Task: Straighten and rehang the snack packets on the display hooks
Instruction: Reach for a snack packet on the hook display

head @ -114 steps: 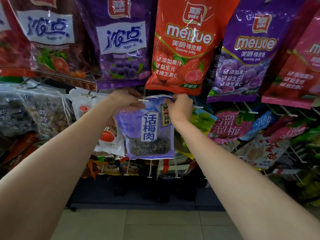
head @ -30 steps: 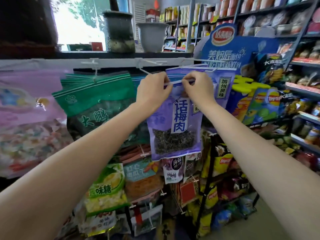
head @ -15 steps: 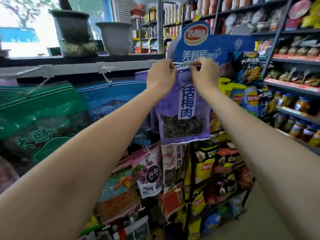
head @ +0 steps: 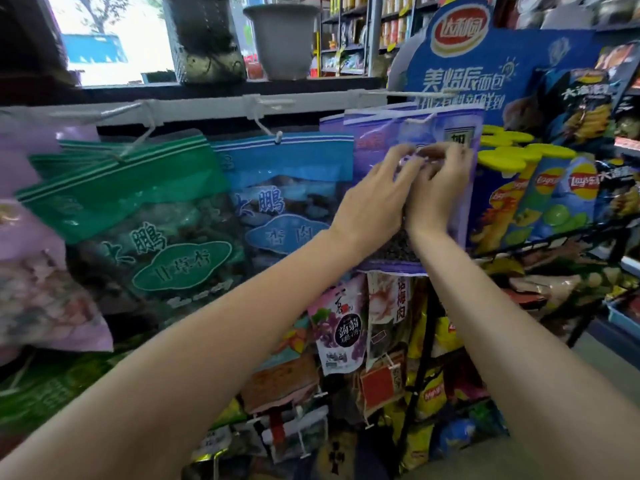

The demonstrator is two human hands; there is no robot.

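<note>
Purple packet [head: 446,133] hangs on top-row hook [head: 420,120], beside blue packet [head: 287,188]. Left hand [head: 375,199] and right hand [head: 438,188] pinch its front, smoothing. Next: let go, check it hangs square.

Both hands, the left hand [head: 377,195] and the right hand [head: 437,188], are pressed together against the front of the purple packet [head: 381,147], so there is no gap between them. Just left of the left hand the blue packet [head: 287,188] hangs edge to edge with the purple one, and beyond it the green packet [head: 138,216] crowds the rail. Above the hands the white hook [head: 420,118] juts forward from the rail [head: 207,107]. Right of the right hand the yellow-lidded crisp tubes [head: 512,188] stand close. Below the wrists smaller packets [head: 341,327] overlap thickly. Open air lies only toward the person, in front of the display.
</note>
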